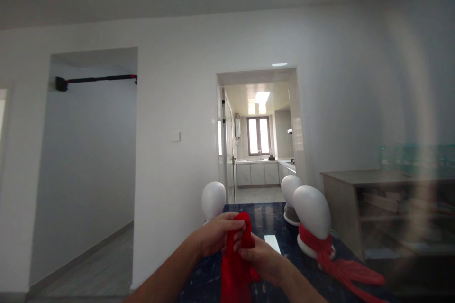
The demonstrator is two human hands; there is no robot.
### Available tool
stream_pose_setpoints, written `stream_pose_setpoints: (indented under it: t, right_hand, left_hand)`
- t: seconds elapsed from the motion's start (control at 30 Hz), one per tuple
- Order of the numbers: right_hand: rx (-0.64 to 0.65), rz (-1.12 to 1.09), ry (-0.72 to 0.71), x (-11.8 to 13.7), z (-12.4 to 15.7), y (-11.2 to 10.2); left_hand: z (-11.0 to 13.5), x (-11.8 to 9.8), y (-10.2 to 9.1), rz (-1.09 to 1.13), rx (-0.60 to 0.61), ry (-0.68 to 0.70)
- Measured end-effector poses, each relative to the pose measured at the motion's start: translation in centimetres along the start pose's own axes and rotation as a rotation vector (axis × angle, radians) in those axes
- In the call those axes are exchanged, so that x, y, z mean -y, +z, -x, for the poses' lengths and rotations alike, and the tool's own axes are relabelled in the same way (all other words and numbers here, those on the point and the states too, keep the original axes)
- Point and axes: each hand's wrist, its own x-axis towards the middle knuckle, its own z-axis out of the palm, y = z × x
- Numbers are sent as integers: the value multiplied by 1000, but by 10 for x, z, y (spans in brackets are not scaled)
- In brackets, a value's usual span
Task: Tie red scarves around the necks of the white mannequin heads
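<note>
A bright red scarf [234,274] hangs in front of me, gathered into a loop at its top. My left hand [221,231] is closed on the upper part of the loop, its thumb lying across the cloth. Lower and to the right, my right hand [261,256] pinches the same scarf, thumb and fingers pressed together. The lower end of the cloth runs out of view at the bottom. To the right, a white mannequin head [313,210] has a red scarf [318,247] tied round its neck, the loose ends trailing over the table's right side.
The dark blue, marble-patterned table [256,213] extends ahead. Another white head [290,188] with a greyish neck band stands behind the nearer one, and a white head [213,199] is at the far left. A wooden shelf unit [339,177] stands at right; a doorway opens onto a kitchen.
</note>
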Motion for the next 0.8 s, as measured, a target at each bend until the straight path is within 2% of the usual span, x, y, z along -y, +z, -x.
stream_pose_setpoints:
  t: [0.1,0.17,0.23,0.3,0.37,0.43,0.47,0.53,0.63,0.73,0.8]
  right_hand:
    - [31,74,160,-21,2,-9]
    - [76,178,291,-23,10,-26]
    - [99,245,356,-14,25,-48]
    - [69,266,341,0,43,-71]
    - [19,243,330,12,64,-92]
    - [-40,187,308,17,83,-112]
    - [-86,156,271,17,90,-121]
    - [-246,101,151,10,100,-137]
    - [-612,146,2,-10,98,-157]
    - [-872,444,1,-36,84,-168]
    - [-928,742,33,-51,75,-172]
  left_hand:
    - [-10,-9,1,-2,17,-61]
    - [-14,-9,-12,-35,17,-119]
    - [-14,1,-32,-62,-32,-158]
    - [-12,24,-55,-61,-131,-194]
    - [-10,59,-77,-37,-232,-242]
    - [-11,100,-98,-7,-239,-288]
    - [-12,120,-108,-45,-269,-335]
    - [-17,154,-131,-240,-509,-399]
    - [-26,186,-165,-442,-826,-362]
    - [-38,199,-198,-550,-988,-260]
    - [-50,204,-218,-605,-1057,-192]
